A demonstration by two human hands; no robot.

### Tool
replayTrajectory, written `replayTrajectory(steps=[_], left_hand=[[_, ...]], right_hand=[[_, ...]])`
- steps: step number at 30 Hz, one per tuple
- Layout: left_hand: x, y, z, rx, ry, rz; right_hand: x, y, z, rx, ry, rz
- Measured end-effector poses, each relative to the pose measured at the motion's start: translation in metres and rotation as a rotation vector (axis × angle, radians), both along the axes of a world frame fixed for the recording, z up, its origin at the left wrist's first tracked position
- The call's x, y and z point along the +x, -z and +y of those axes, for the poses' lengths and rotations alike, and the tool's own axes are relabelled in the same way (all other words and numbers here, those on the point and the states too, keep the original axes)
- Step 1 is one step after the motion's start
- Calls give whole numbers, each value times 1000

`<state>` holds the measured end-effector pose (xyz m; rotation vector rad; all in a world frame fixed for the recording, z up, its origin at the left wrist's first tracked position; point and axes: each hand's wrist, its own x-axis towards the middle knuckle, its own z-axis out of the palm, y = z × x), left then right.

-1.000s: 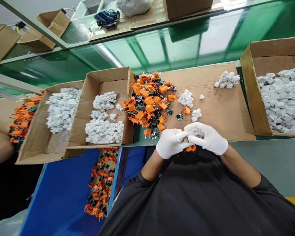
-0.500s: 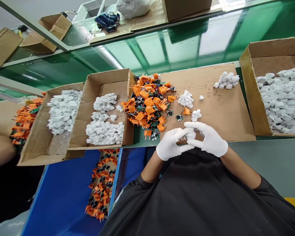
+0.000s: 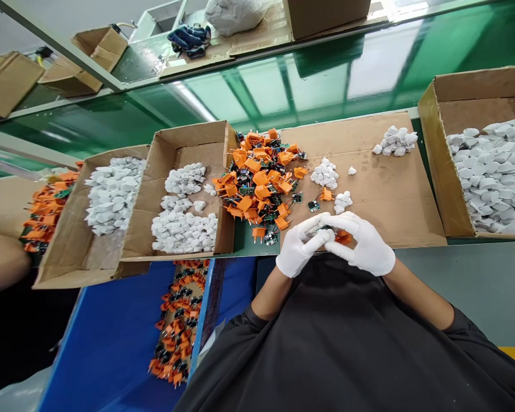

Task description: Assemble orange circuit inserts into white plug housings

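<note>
My left hand [image 3: 297, 247], in a white glove, is closed with thumb and fingers pinched on a small green circuit board [image 3: 325, 228]. My right hand [image 3: 364, 243], also gloved, meets it from the other side, its fingertips closed on the same board. An orange plug [image 3: 344, 236] shows in the gap between my right thumb and forefinger. The glove fingers hide most of the board. Just beyond the hands lie a small cluster of white plastic casings [image 3: 342, 201] and an orange plug wired to a board [image 3: 326, 194].
A heap of orange plugs with boards [image 3: 261, 177] lies left of the cardboard sheet [image 3: 395, 200]. Cardboard boxes of white casings stand left [image 3: 225, 194] and right [image 3: 442, 166]. More casings [image 3: 325, 173] lie on the sheet. Another person's arm [image 3: 4, 257] is at far left.
My hands have turned the piece between them, so the orange plug and green board now show where mostly white showed before. The left hand has tilted more upright.
</note>
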<state>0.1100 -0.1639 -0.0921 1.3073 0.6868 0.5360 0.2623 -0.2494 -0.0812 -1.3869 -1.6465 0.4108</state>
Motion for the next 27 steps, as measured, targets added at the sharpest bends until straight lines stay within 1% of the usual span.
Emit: replayTrajectory(steps=[2, 4, 6, 8, 10, 12, 16, 18, 21, 23, 25, 27], left_hand=[[0, 1, 2, -1, 20, -45], [0, 1, 3, -6, 31, -41], [0, -1, 2, -30, 21, 4], [0, -3, 1, -57, 17, 38], [0, -2, 0, -59, 17, 21], [-1, 1, 0, -37, 6, -32], [-1, 7, -4, 11, -76, -82], [0, 8, -7, 59, -120, -62], [1, 6, -9, 197, -156, -10], [0, 5, -9, 309, -164, 31], [0, 5, -8, 383, -155, 57], [0, 6, -8, 404, -150, 66]], right_hand=[[-1, -2, 0, -21, 44, 33], [-1, -2, 0, 5, 55, 38], [-1, -3, 0, 17, 22, 40], [0, -4, 0, -9, -19, 58], [1, -4, 0, -32, -18, 75], [-1, -3, -1, -19, 41, 86], [-10, 2, -1, 132, 254, 64], [-13, 6, -1, 191, 292, 34], [-13, 10, -1, 230, 255, -13], [-12, 11, -1, 224, 225, -30], [-11, 10, -2, 187, 215, 11], [-10, 7, -2, 152, 213, 110]])
